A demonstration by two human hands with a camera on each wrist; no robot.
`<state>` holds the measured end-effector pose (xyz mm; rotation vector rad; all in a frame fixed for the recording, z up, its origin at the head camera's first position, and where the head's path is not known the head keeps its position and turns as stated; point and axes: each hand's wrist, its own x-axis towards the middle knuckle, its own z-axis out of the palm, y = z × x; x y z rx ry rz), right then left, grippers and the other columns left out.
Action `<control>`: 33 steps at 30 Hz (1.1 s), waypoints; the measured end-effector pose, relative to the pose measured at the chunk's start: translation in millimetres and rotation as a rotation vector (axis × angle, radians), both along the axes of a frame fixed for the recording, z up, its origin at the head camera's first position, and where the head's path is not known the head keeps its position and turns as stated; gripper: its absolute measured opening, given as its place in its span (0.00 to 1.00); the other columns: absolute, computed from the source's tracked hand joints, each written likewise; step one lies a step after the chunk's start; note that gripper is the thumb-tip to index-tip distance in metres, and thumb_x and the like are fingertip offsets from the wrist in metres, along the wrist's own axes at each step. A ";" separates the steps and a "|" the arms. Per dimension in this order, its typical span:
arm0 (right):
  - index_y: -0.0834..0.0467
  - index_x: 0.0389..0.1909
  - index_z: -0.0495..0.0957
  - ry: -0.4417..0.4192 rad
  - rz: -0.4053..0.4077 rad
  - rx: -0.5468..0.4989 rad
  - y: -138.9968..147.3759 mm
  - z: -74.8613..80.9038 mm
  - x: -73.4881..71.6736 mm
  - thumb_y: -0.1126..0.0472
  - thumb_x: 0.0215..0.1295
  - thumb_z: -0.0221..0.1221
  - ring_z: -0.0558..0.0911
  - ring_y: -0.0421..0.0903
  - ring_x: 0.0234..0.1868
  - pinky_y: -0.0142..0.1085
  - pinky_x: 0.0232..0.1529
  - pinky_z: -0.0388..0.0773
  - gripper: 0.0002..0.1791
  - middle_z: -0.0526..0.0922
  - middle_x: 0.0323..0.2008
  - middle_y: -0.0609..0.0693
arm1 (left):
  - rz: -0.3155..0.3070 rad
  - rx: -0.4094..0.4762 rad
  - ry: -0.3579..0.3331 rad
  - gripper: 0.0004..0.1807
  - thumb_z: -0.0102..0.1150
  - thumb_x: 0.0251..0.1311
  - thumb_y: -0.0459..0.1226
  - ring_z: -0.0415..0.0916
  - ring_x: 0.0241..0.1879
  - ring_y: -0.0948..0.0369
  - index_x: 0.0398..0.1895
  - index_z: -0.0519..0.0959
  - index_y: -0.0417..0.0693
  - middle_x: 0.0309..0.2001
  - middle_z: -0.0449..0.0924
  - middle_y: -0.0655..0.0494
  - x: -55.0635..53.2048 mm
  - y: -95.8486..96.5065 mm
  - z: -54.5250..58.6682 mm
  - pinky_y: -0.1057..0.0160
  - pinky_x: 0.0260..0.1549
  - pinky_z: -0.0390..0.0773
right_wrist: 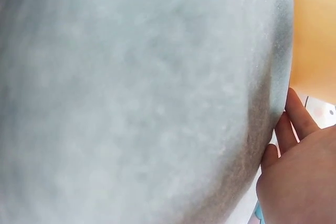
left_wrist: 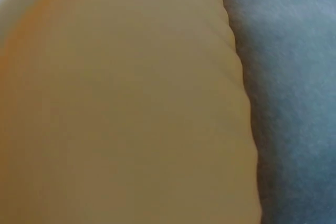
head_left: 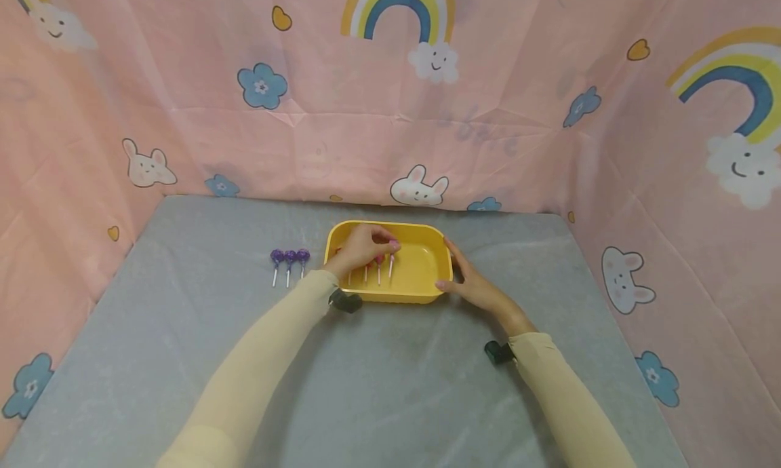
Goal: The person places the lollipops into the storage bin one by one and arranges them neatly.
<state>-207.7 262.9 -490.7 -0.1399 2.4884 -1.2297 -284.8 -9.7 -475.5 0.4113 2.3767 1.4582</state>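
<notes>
While the grey table (head_left: 396,386) carries everything, the yellow bin (head_left: 390,296) sits on it with the right hand (head_left: 478,288) spread against its right end, thumb and fingers apart, and the left hand (head_left: 360,247) inside it, pinching a pinkish lollipop (head_left: 392,258) near its head. Judged by how things lie, the filling looks past halfway: a short row of other lollipops (head_left: 379,260) is already inside the bin, perhaps three, though the left hand hides some, and three purple lollipops (head_left: 290,257) are left outside, just left of the bin.
</notes>
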 end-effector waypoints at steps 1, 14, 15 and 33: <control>0.25 0.75 0.32 0.002 0.001 -0.003 0.0 0.2 0.3 0.41 0.63 0.63 0.48 0.60 0.79 0.69 0.75 0.42 0.54 0.45 0.80 0.54 | -0.004 -0.002 0.005 0.14 0.68 0.59 0.46 0.75 0.20 0.59 0.42 0.84 0.48 0.27 0.82 0.52 -0.3 0.2 -0.7 0.67 0.18 0.76; 0.23 0.75 0.32 0.041 0.024 0.007 2.0 0.0 0.7 0.44 0.64 0.63 0.50 0.60 0.78 0.69 0.75 0.42 0.53 0.49 0.79 0.57 | -0.017 -0.026 0.064 0.13 0.69 0.59 0.44 0.75 0.23 0.59 0.41 0.85 0.46 0.28 0.82 0.52 1.2 1.9 -3.5 0.69 0.20 0.76; 0.22 0.75 0.32 0.041 0.025 0.009 2.1 -0.1 0.7 0.44 0.64 0.63 0.50 0.60 0.79 0.69 0.74 0.43 0.53 0.49 0.79 0.57 | -0.016 -0.034 0.067 0.13 0.69 0.59 0.44 0.75 0.23 0.59 0.41 0.85 0.46 0.28 0.82 0.52 1.5 1.9 -3.4 0.69 0.20 0.76; 0.24 0.75 0.32 0.036 0.031 -0.011 2.5 0.1 0.8 0.44 0.64 0.63 0.49 0.60 0.79 0.69 0.74 0.43 0.53 0.46 0.80 0.56 | 0.015 -0.110 0.100 0.12 0.72 0.55 0.45 0.76 0.24 0.62 0.37 0.87 0.49 0.28 0.83 0.55 1.2 3.2 -5.8 0.69 0.23 0.76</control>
